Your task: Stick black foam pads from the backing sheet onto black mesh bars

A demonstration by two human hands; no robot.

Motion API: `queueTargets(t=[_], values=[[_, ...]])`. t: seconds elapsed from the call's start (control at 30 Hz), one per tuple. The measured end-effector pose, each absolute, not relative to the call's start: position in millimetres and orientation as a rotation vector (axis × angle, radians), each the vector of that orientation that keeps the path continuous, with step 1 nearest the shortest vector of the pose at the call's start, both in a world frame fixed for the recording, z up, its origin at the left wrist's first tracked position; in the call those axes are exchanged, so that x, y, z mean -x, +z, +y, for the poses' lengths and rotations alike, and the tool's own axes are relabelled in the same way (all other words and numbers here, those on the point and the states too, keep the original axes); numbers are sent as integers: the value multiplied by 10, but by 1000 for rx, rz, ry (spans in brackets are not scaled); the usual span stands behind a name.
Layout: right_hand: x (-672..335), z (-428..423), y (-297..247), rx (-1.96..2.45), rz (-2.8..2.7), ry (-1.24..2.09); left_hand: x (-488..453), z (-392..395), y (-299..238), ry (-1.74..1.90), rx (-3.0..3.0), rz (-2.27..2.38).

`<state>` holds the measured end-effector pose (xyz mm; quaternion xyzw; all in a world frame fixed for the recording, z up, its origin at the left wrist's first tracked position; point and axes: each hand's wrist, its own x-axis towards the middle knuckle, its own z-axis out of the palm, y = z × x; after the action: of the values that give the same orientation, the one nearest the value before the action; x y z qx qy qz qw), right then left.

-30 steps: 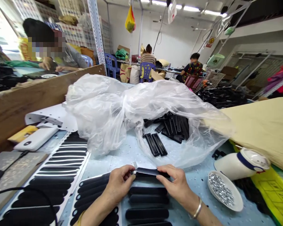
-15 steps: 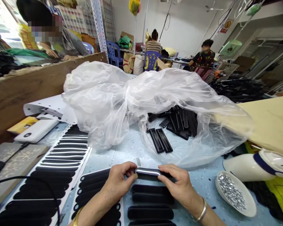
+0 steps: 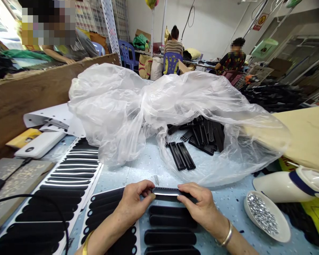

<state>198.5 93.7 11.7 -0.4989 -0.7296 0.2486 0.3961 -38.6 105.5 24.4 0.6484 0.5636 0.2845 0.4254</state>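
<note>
A long narrow black strip (image 3: 166, 191) with a shiny top edge is held level between my two hands, low in the middle of the view. My left hand (image 3: 134, 204) pinches its left end with curled fingers. My right hand (image 3: 199, 205), a metal bangle on its wrist, grips the right end. Under the hands lies a white sheet with rows of black oval strips (image 3: 170, 236). A second such sheet (image 3: 69, 184) lies to the left.
A big clear plastic bag (image 3: 138, 113) holds black comb-like parts (image 3: 202, 136) behind the hands. A white dish of small silver pieces (image 3: 266, 216) and a white appliance (image 3: 289, 184) are at the right. A white power bank (image 3: 39, 144) lies left. Other people sit behind.
The view has tilted slightly, so everything sits a little higher. Both hands stay on the strip, which has turned a bit so its shiny edge shows.
</note>
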Motion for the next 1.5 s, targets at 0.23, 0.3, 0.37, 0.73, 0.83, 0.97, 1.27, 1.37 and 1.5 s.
queueTargets(t=[0.23, 0.3, 0.37, 0.73, 0.83, 0.97, 1.27, 1.37, 1.5], values=[[-1998, 925, 155, 1256, -1825, 654, 384, 1054, 239, 718, -1605, 1409], [-2004, 925, 155, 1244, -1819, 648, 388, 1052, 230, 718, -1617, 1407], [-2007, 928, 154, 1223, -1827, 638, 394, 1049, 223, 710, -1627, 1403], [-1987, 941, 117, 1204, -1893, 568, 399, 1051, 220, 690, -1621, 1387], [-1985, 944, 113, 1202, -1902, 564, 398, 1043, 224, 693, -1626, 1384], [-1981, 949, 107, 1207, -1904, 561, 401, 1043, 201, 697, -1639, 1383], [-1969, 952, 97, 1219, -1907, 591, 392, 1052, 215, 684, -1652, 1390], [-1965, 953, 102, 1227, -1911, 594, 391, 1056, 215, 692, -1654, 1391], [-1963, 955, 111, 1232, -1917, 600, 402, 1052, 187, 740, -1665, 1401]])
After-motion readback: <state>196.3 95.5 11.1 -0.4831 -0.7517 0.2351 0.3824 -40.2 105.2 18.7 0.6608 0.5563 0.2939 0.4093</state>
